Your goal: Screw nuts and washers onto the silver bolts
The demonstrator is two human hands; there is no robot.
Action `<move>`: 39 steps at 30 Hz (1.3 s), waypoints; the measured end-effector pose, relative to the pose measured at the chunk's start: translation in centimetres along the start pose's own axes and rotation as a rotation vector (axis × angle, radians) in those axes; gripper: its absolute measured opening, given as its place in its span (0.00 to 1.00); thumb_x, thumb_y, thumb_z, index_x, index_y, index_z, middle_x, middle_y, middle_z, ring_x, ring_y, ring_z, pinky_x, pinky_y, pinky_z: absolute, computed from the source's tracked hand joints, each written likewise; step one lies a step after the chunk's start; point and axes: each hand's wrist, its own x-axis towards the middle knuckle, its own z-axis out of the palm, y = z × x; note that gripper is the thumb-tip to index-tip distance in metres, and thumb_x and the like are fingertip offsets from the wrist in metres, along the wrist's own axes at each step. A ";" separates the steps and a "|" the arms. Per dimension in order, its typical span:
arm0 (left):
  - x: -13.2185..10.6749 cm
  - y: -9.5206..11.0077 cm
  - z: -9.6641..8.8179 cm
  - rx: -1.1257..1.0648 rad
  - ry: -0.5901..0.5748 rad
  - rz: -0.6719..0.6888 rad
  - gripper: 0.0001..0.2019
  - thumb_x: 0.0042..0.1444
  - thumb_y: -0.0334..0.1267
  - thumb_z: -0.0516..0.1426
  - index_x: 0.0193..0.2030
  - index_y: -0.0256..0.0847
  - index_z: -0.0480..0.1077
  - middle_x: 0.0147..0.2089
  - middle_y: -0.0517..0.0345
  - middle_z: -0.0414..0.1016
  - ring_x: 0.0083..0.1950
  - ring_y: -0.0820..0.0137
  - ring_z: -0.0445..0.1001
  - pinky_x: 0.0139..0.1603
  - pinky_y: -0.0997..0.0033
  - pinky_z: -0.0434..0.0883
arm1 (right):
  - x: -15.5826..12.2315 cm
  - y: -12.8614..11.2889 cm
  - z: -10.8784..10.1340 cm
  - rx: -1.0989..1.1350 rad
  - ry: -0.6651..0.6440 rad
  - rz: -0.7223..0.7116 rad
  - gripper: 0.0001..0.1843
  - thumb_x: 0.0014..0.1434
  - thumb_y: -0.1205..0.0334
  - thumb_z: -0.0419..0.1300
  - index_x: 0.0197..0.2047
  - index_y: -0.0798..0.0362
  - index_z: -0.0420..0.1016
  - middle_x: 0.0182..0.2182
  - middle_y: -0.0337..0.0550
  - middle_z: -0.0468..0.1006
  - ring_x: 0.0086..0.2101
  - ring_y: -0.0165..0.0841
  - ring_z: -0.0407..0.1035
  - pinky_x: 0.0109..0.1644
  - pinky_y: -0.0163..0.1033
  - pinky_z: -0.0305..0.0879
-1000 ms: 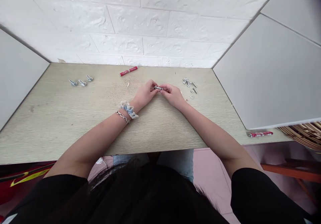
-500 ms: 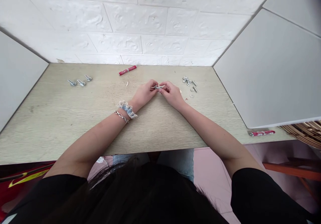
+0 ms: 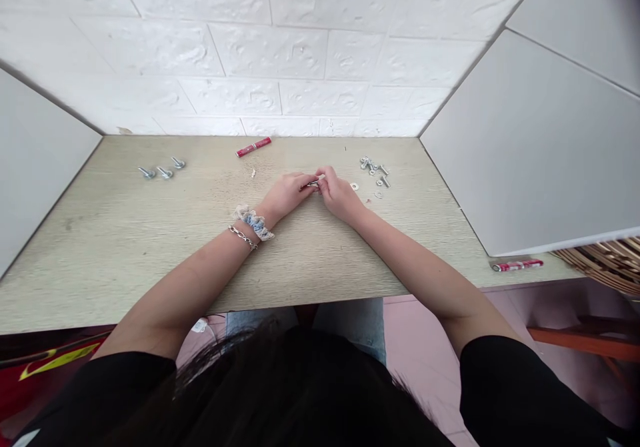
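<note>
My left hand and my right hand meet at the middle of the wooden table. Both pinch a small metal bolt held between their fingertips, just above the tabletop. A washer lies on the table just right of my right hand. Further right is a loose pile of bolts and nuts. Three bolts lie in a row at the far left.
A red tube lies near the back wall. Another red tube rests at the right front edge under a white side panel. A white panel closes the left side. A wicker basket sits at the right.
Both hands have stayed together on the bolt with only small finger movement. A washer now shows on the table beside my right hand. The view tipped slightly.
</note>
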 end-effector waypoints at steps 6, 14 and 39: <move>0.0 0.2 0.0 0.035 -0.023 -0.006 0.15 0.61 0.39 0.50 0.48 0.38 0.72 0.41 0.51 0.76 0.42 0.68 0.73 0.47 0.71 0.67 | -0.2 -0.2 0.0 -0.104 -0.018 -0.115 0.16 0.62 0.64 0.43 0.51 0.53 0.60 0.40 0.51 0.75 0.41 0.44 0.69 0.44 0.46 0.62; 0.0 0.2 0.0 0.078 0.001 0.018 0.14 0.61 0.37 0.49 0.46 0.38 0.73 0.38 0.52 0.75 0.39 0.69 0.72 0.43 0.72 0.67 | -0.4 -0.3 -0.2 -0.149 -0.033 -0.172 0.19 0.62 0.61 0.44 0.55 0.52 0.60 0.43 0.49 0.75 0.43 0.41 0.69 0.45 0.44 0.64; 0.1 0.3 0.1 -0.057 0.015 0.029 0.14 0.61 0.37 0.50 0.49 0.39 0.73 0.44 0.53 0.77 0.42 0.70 0.74 0.45 0.73 0.68 | -0.1 0.3 -0.1 -0.057 -0.002 -0.161 0.23 0.63 0.50 0.44 0.57 0.52 0.59 0.43 0.49 0.75 0.42 0.40 0.70 0.47 0.46 0.65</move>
